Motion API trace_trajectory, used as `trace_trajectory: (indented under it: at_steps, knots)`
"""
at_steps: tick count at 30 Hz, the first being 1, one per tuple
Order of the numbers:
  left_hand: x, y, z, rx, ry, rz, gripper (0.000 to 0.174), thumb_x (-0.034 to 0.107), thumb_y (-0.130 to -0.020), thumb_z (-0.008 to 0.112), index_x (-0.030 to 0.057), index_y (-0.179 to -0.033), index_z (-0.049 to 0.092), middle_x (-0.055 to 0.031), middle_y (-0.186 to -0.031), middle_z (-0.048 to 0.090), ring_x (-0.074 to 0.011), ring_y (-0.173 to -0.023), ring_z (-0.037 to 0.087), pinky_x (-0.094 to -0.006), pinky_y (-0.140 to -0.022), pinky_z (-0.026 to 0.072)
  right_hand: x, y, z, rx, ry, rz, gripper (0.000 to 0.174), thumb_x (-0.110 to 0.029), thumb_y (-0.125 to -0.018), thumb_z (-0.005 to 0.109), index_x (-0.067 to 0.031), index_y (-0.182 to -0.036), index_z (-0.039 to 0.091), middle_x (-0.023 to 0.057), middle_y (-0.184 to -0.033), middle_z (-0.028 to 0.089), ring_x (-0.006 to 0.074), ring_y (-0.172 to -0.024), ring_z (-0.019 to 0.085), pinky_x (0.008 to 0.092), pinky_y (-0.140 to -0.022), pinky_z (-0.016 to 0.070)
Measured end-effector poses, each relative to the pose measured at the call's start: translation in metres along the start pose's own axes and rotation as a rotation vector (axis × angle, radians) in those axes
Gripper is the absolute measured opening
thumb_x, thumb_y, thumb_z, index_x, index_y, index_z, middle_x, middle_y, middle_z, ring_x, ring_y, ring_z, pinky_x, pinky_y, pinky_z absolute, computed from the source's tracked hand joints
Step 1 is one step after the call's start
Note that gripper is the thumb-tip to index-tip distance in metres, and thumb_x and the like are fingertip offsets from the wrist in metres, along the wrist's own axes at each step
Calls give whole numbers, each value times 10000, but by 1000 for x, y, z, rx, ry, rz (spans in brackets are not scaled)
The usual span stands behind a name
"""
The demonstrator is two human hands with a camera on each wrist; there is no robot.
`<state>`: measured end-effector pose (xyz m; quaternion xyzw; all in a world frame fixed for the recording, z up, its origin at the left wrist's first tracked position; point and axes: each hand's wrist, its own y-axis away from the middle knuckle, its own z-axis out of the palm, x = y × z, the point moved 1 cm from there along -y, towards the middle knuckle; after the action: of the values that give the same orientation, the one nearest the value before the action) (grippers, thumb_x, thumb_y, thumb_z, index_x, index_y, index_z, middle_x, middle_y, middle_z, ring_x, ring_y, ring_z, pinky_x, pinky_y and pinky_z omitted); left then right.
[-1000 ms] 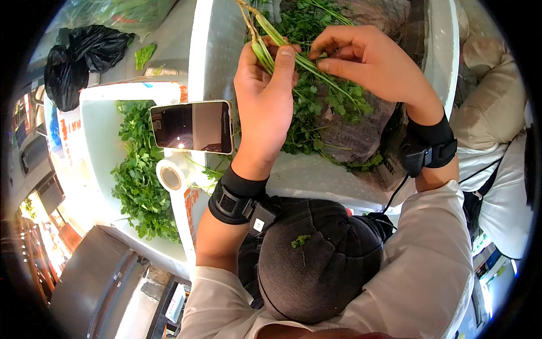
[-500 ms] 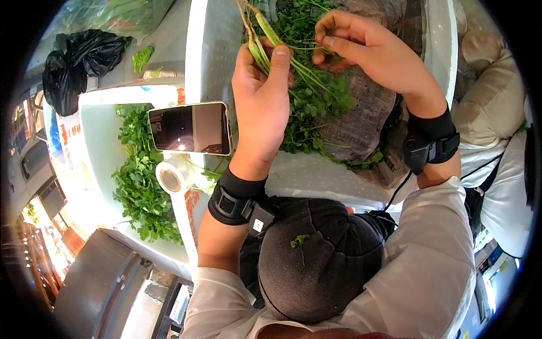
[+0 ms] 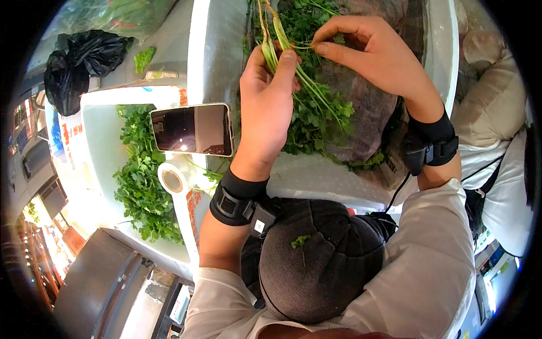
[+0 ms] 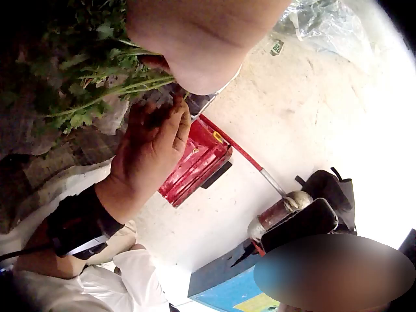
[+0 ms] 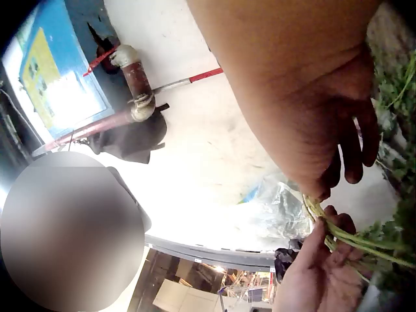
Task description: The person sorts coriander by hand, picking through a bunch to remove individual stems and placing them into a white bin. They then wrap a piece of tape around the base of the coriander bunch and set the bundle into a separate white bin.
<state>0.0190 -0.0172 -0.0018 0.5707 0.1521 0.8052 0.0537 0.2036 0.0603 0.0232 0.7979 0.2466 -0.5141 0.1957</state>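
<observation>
My left hand (image 3: 266, 104) grips a small bunch of coriander (image 3: 280, 35) by the lower stems, thumb on top. Its pale roots point up and away, and the leafy ends hang to the right over the box. Beside it, the thumb and forefinger of my right hand (image 3: 370, 56) pinch a thin coriander stem (image 3: 303, 47) that runs out from the bunch. In the right wrist view the held stems (image 5: 364, 244) pass through the left hand (image 5: 318, 276), with the right hand (image 5: 312, 117) close above.
Below the hands, a white foam box (image 3: 226, 34) holds more coriander and printed wrapping (image 3: 361, 133). To the left, a second foam box (image 3: 104, 147) contains leafy coriander (image 3: 141, 186). A phone (image 3: 192, 129) on a white stand sits between them. A black plastic bag (image 3: 65, 79) lies beyond.
The right hand drew back from the bunch, then came back toward it and now pinches a thin stem. The left hand, holding the bunch, has shifted slightly right.
</observation>
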Motion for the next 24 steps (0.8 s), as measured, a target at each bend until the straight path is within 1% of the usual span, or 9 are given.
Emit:
trace_trajectory:
  at_steps: [1, 3, 7, 10, 14, 16, 22, 23, 24]
  knots:
    - [1, 0, 1, -1, -1, 6, 168, 154, -1044, 597, 41, -1166, 617, 0, -976, 633, -65, -772, 540, -238, -717, 448, 2, 0, 0, 1, 2, -6, 194, -159, -975, 701, -2, -1089, 691, -8, -915, 660, 55, -815, 570, 243, -711, 464]
    - [2, 0, 4, 12, -6, 7, 121, 170, -1038, 594, 52, -1065, 601, 42, -833, 555, -42, -724, 490, -223, -643, 402, 5, -2, 0, 38, 68, -91, 231, -210, -930, 743, -3, -1017, 687, 5, -771, 625, 70, -698, 541, 256, -624, 445]
    - [3, 0, 5, -21, -50, -2, 109, 151, -1029, 605, 47, -1061, 598, 51, -834, 541, -33, -729, 471, -219, -640, 385, -4, 1, 3, -95, -61, -18, 199, -133, -919, 745, -4, -1055, 679, 3, -828, 611, 84, -754, 551, 260, -695, 459]
    - [3, 0, 5, -38, -141, -21, 86, 107, -1008, 628, 42, -1053, 593, 58, -847, 541, -22, -749, 455, -215, -648, 378, -9, 1, 2, -72, 118, -20, 200, -106, -865, 778, -15, -1018, 686, 28, -778, 542, 127, -705, 507, 288, -656, 431]
    - [6, 0, 7, -40, -207, 8, 90, 105, -1006, 630, 37, -1050, 591, 56, -849, 544, -25, -751, 457, -220, -650, 381, -2, 0, 1, -38, 212, -102, 178, -103, -881, 765, -5, -1004, 682, 40, -827, 558, 148, -731, 525, 303, -672, 448]
    - [3, -1, 5, -36, -214, 6, 92, 98, -1002, 630, 32, -1051, 590, 55, -848, 539, -26, -751, 452, -221, -649, 377, 1, -1, -1, 39, 209, -228, 147, -102, -907, 739, -5, -999, 678, 49, -887, 582, 165, -778, 568, 310, -699, 470]
    - [1, -1, 2, -44, -388, -51, 107, 116, -991, 642, 21, -1026, 604, 37, -775, 516, -45, -699, 439, -243, -611, 366, -5, -3, -15, 334, 337, -181, 145, -110, -932, 715, -14, -1039, 696, 56, -976, 639, 166, -885, 642, 297, -817, 514]
    - [-1, -2, 2, -45, -388, -51, 107, 116, -991, 642, 21, -1026, 604, 37, -775, 516, -45, -699, 439, -243, -611, 366, -12, 0, -17, 335, 338, -182, 145, -110, -932, 715, -14, -1039, 696, 56, -976, 639, 166, -885, 642, 297, -817, 514]
    - [-4, -2, 0, -76, -423, -47, 101, 125, -1003, 635, 31, -1035, 615, 53, -777, 508, -36, -686, 433, -232, -606, 361, -31, 3, -17, 382, 334, -181, 131, -59, -905, 717, -1, -1021, 695, 97, -928, 639, 220, -834, 643, 328, -747, 505]
